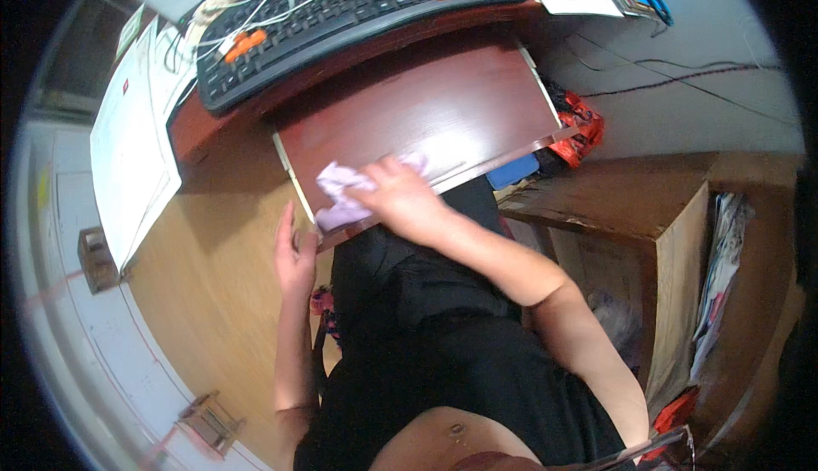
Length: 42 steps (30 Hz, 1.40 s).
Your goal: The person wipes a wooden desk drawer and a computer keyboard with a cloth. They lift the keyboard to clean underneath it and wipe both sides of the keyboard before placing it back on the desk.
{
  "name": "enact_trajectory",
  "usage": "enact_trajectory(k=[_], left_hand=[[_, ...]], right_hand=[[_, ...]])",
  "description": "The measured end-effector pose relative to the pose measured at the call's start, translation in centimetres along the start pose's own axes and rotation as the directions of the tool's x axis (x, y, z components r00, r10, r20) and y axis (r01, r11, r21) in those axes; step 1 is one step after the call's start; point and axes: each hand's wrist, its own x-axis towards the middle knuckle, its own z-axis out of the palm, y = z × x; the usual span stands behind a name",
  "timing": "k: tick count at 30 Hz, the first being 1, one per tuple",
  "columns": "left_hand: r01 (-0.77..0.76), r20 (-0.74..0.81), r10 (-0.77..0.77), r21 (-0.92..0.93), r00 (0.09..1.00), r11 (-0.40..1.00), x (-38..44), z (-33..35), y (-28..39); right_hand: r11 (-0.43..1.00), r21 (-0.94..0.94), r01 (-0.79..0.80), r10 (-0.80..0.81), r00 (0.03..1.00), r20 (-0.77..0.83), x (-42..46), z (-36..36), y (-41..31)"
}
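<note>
A reddish-brown pull-out keyboard tray extends from under the desk, over my lap. My right hand presses a crumpled light purple cloth onto its surface, close to the front edge at the left. Part of the cloth is hidden beneath the palm and fingers. Just off the tray's front left corner is my left hand, holding nothing I can see, thumb and fingers apart. Whether it touches the corner I cannot tell. Pale slide rails run along the tray's two sides.
Above the tray, the desk top carries a black keyboard with orange keys and a white cable across it. Papers overhang the desk's left side. To my right stands a wooden cabinet, with a red bag behind it.
</note>
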Motion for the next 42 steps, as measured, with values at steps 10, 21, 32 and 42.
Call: enact_trajectory(k=[10, 21, 32, 42], left_hand=[[0.319, 0.222, -0.241, -0.459, 0.945, 0.829, -1.3, 0.9, 2.6], [0.301, 0.238, -0.209, -0.478, 0.949, 0.825, -0.7, 0.6, 1.5], [0.271, 0.258, -0.163, -0.465, 0.952, 0.843, -0.9, 0.3, 2.8], [0.263, 0.266, -0.13, -0.56, 0.955, 0.785, -1.1, -0.3, 1.4]], right_hand=[[0.831, -0.302, -0.467, 0.356, 0.864, -0.357, -10.1, -14.3, 9.7], [0.994, -0.085, -0.07, 0.068, 0.997, -0.033, -4.8, -1.9, -2.6], [0.549, 0.402, -0.733, 0.793, 0.609, 0.028, -9.0, -9.4, 4.0], [0.989, 0.032, -0.142, 0.144, 0.989, -0.045, -5.3, -2.9, -1.8]])
